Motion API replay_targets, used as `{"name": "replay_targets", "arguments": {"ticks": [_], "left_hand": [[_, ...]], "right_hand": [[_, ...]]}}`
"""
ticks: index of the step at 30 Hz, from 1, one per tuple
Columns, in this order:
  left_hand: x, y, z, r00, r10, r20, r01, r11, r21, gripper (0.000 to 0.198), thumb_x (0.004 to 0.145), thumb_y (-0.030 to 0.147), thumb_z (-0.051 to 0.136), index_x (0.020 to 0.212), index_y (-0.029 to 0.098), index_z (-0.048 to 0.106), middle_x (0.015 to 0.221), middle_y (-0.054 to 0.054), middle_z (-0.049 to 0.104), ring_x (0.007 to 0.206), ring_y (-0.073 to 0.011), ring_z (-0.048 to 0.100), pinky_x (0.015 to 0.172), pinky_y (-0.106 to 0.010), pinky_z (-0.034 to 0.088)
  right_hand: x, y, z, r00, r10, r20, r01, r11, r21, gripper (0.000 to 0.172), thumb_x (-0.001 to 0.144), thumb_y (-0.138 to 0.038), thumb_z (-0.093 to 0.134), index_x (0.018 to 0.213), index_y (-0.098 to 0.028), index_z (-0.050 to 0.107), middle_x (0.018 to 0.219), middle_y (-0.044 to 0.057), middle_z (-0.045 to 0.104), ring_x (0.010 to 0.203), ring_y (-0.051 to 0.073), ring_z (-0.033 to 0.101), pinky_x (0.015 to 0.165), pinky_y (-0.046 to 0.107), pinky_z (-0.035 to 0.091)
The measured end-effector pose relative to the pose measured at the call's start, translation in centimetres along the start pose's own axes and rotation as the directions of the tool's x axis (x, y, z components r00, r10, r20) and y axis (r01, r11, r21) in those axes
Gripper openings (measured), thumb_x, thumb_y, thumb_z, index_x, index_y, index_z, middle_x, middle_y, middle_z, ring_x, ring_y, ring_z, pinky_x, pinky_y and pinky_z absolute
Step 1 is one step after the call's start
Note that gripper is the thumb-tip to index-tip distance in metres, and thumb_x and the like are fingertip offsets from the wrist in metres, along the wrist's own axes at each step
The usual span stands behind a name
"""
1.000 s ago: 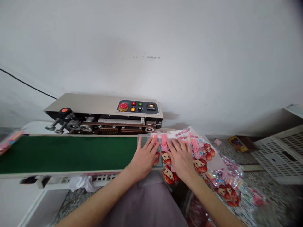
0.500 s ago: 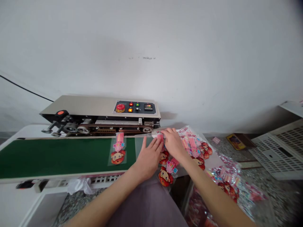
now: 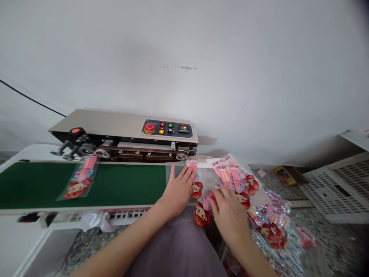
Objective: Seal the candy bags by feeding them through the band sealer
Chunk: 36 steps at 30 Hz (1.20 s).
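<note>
Pressing flat, the left hand (image 3: pixel 177 188) lay open, fingers spread, on the near packet (image 3: pixel 196 184), a clear sleeve holding a pink stick and a red-haired cartoon head. In the head view, that packet sat at the right end of the green belt (image 3: pixel 123 184), at five o'clock of the sealer (image 3: pixel 115 129), its top edge towards the machine.

The right hand (image 3: pixel 227 209), at four o'clock of the left one, rested palm down with fingers bent over the pink top of another packet at the edge of the spread pile (image 3: pixel 239 179). Whether it pinched that packet or only touched it could not be told. A loose packet (image 3: pixel 201 214) lay between the two wrists, at six o'clock of the near packet.

Half a second earlier the belt packet (image 3: pixel 77 184) had been at mid-belt. It had since ridden far out to nine o'clock, below the sealer's left rollers. The right hand had dropped back from the machine's mouth to the pile, and the left hand had stayed put. By my reading, one piece had gone through and the following one lay at the entry.

On the control panel (image 3: pixel 167 129) red, orange and green lights showed. A white crate (image 3: pixel 343 184) stood at three o'clock, and a heap of packets (image 3: pixel 273 229) lay at five o'clock on the speckled surface.
</note>
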<state>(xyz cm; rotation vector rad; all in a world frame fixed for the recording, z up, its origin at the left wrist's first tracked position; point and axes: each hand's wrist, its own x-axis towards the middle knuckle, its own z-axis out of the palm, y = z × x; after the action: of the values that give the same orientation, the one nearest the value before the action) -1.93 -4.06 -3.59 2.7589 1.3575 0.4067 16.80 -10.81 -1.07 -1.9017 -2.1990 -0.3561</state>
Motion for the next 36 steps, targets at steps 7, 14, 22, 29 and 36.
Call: {"name": "replay_targets", "arguments": {"ticks": [7, 14, 22, 29, 36], "left_hand": [[-1.7, -2.0, -0.6, 0.998, -0.058, -0.016, 0.059, 0.996, 0.073, 0.05, 0.105, 0.034, 0.029, 0.149, 0.017, 0.046, 0.156, -0.012, 0.043, 0.145, -0.0296, 0.039, 0.12, -0.068, 0.01], [-3.0, -1.9, -2.5, 0.982, -0.181, -0.057, 0.187, 0.975, 0.12, 0.047, 0.103, 0.026, 0.032, 0.142, 0.013, 0.054, 0.155, -0.016, 0.044, 0.145, -0.0342, 0.038, 0.119, -0.07, 0.012], [-2.5, 1.1, -0.8, 0.999, 0.046, 0.019, -0.046, 0.999, 0.003, 0.051, 0.105, 0.039, 0.034, 0.149, 0.016, 0.045, 0.157, -0.012, 0.042, 0.148, -0.0316, 0.034, 0.121, -0.07, 0.008], [-1.2, 1.3, -1.3, 1.0, 0.006, 0.005, -0.006, 1.0, -0.017, 0.051, 0.106, 0.037, 0.029, 0.148, 0.012, 0.046, 0.156, -0.014, 0.044, 0.149, -0.0313, 0.032, 0.12, -0.068, 0.014], [0.2, 2.7, 0.4, 0.998, 0.038, 0.047, -0.038, 0.999, -0.003, 0.057, 0.106, 0.045, 0.026, 0.15, 0.013, 0.042, 0.162, -0.016, 0.03, 0.153, -0.0292, 0.021, 0.118, -0.07, 0.017]], "right_hand": [[-0.2, -2.1, 2.7, 0.991, -0.122, -0.047, 0.124, 0.991, 0.044, 0.035, 0.097, -0.013, 0.046, 0.129, -0.017, 0.062, 0.133, 0.014, 0.062, 0.108, 0.028, 0.058, 0.092, 0.044, 0.049], [2.1, -1.9, 2.3, 0.991, -0.132, -0.017, 0.133, 0.981, 0.141, 0.036, 0.099, -0.018, 0.049, 0.133, -0.016, 0.059, 0.138, 0.012, 0.06, 0.118, 0.029, 0.055, 0.099, 0.045, 0.048], [4.0, -1.0, 4.3, 0.978, -0.184, -0.1, 0.203, 0.952, 0.23, 0.037, 0.099, -0.014, 0.044, 0.132, -0.011, 0.06, 0.137, 0.015, 0.06, 0.126, 0.026, 0.052, 0.107, 0.043, 0.045], [6.4, -0.4, 3.2, 0.984, -0.172, -0.054, 0.181, 0.943, 0.279, 0.037, 0.099, -0.015, 0.041, 0.129, -0.018, 0.063, 0.129, 0.01, 0.065, 0.117, 0.025, 0.054, 0.102, 0.041, 0.045], [10.5, -0.4, 3.4, 0.987, -0.13, 0.097, 0.088, 0.93, 0.358, 0.035, 0.092, -0.006, 0.042, 0.104, -0.018, 0.073, 0.107, 0.008, 0.067, 0.104, 0.022, 0.055, 0.094, 0.034, 0.046]]}}
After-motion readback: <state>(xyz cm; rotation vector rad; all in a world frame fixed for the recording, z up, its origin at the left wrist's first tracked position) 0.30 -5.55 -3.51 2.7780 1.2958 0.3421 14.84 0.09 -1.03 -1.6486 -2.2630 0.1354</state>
